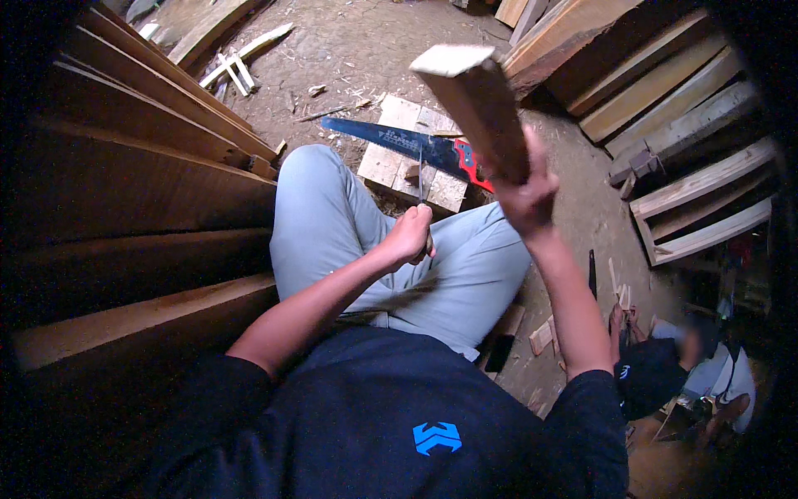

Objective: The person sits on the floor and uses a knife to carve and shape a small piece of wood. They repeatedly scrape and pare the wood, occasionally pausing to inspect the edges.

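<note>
My left hand [409,236] is closed around the handle of a thin-bladed tool [421,179], held between my knees. Its narrow metal blade points away from me; whether it is a knife or a chisel I cannot tell. A small brown wood piece [412,172] lies beside the blade. Raised at the right, my right hand [529,187] grips a thick wooden block [478,104] with a pale cut end. Beyond my knees, a handsaw [378,135] with a dark blue blade and a red handle rests across a low light-wood board [381,165].
Tall wooden planks [141,195] crowd my left side. Slatted wooden frames [706,179] stand along the right. Wood offcuts [237,71] and shavings litter the dirt floor [349,41]. At the lower right, a co-worker in a dark shirt [648,378] bends over thin wood strips.
</note>
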### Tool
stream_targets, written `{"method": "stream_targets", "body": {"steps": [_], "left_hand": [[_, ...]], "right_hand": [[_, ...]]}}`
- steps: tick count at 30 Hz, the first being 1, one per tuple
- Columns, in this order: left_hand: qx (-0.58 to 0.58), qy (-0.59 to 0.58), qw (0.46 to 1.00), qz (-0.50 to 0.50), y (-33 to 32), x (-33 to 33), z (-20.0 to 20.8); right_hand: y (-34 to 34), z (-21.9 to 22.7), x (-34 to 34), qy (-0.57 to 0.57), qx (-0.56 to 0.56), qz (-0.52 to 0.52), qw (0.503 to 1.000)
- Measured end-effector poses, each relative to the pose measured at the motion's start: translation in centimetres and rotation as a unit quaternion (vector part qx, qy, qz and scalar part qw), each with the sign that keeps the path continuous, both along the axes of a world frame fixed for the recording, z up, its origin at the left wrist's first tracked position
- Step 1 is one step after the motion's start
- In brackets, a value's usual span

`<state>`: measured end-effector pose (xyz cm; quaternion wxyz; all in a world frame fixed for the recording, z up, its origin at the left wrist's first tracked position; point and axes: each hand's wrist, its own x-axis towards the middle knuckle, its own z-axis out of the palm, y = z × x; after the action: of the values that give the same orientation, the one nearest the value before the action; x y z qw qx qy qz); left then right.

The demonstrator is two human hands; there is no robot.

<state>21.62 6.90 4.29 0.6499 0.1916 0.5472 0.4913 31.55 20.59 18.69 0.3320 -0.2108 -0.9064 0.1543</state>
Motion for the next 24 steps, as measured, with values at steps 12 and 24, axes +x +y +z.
{"method": "stream_targets", "body": {"steps": [12, 24], "left_hand": [[0.032, 0.015, 0.999, 0.007, 0.0, 0.9, -1.9], [-0.002, 0.0, 1.0, -0.016, -0.3, 0.5, -0.3]], "right_hand": [[1.3, 0.4, -1.3, -0.045, -0.044, -0.026, 0.998], [1.5, -0.4, -1.4, -0.114, 0.006, 0.028, 0.993]]}}
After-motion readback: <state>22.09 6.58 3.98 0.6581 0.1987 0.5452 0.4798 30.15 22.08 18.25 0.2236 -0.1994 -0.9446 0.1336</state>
